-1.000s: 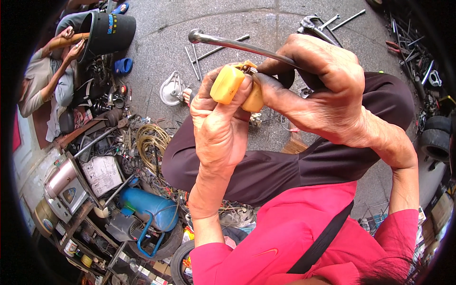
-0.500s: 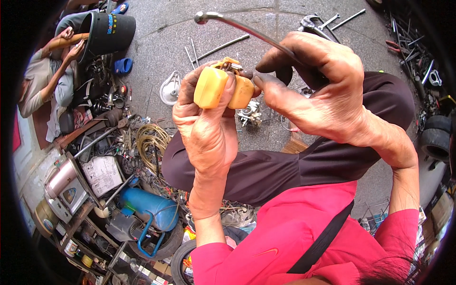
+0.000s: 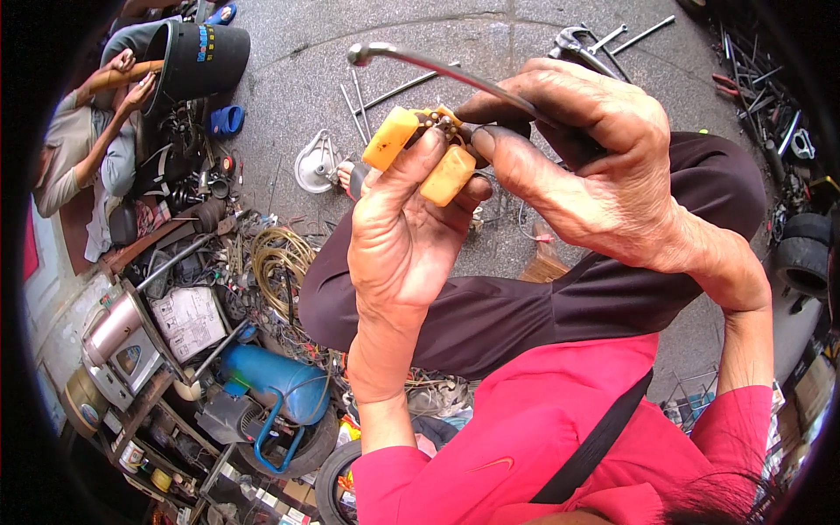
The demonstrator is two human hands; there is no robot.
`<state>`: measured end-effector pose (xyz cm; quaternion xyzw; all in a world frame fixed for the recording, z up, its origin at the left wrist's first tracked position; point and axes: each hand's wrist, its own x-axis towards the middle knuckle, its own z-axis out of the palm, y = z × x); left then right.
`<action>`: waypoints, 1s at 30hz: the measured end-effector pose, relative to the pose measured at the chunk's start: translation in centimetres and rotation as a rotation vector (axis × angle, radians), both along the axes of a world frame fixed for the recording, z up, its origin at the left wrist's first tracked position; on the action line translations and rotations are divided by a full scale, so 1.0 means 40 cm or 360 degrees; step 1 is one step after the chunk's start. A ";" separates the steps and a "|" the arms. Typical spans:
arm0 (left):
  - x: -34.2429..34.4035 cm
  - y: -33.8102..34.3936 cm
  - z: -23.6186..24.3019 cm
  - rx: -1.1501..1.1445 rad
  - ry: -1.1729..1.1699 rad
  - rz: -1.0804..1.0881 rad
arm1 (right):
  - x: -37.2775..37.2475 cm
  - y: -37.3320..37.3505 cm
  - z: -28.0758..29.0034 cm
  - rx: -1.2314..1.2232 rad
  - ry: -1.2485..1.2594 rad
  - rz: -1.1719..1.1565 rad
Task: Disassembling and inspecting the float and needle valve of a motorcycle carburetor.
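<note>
Raised in front of me is a yellow carburetor float (image 3: 392, 138) with two lobes and small metal parts between them. My left hand (image 3: 402, 236) is closed on it, the thumb pressing between the lobes. A curved metal lever with a ball end (image 3: 429, 63) is gripped in my right hand (image 3: 604, 162), its ball pointing to the far left. The right thumb and fingertips come up to the float's metal middle; whether they pinch a small part there, I cannot make out.
Beyond my hands lie a round metal part (image 3: 315, 163), a T-shaped wrench (image 3: 407, 87) and a hammer (image 3: 573, 42). A wooden-handled brush (image 3: 546, 262) is by my leg. At left are a black bucket (image 3: 208, 68), another person and a blue air compressor (image 3: 276, 385).
My left hand has turned the float, so its lobes now sit tilted and farther apart in view. The right hand's lever has shifted slightly left and toward me.
</note>
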<state>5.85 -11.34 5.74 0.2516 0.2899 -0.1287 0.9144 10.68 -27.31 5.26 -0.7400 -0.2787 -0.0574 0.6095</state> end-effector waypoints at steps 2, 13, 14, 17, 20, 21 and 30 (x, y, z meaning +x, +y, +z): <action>0.001 0.002 -0.002 -0.0023 -0.0034 -0.0029 | 0.000 -0.002 0.003 -0.0041 0.0002 -0.0006; -0.012 -0.003 -0.002 0.2144 -0.1021 0.0052 | -0.015 0.000 0.026 0.0149 0.0766 0.0042; -0.007 -0.005 0.004 0.2692 -0.1360 0.0128 | -0.010 -0.005 0.033 0.0027 0.0913 0.0044; 0.007 -0.002 -0.003 0.3449 -0.1912 0.0288 | -0.004 -0.009 0.045 0.0124 0.0995 0.0092; 0.007 0.015 0.002 0.3577 -0.1989 0.0178 | -0.014 -0.014 0.055 0.0253 0.1031 0.0173; 0.007 0.016 0.002 0.3610 -0.1986 0.0159 | -0.016 -0.019 0.054 0.0043 0.1012 0.0147; 0.005 0.015 -0.006 0.3599 -0.1988 0.0069 | -0.015 -0.011 0.030 0.0214 0.1289 0.0421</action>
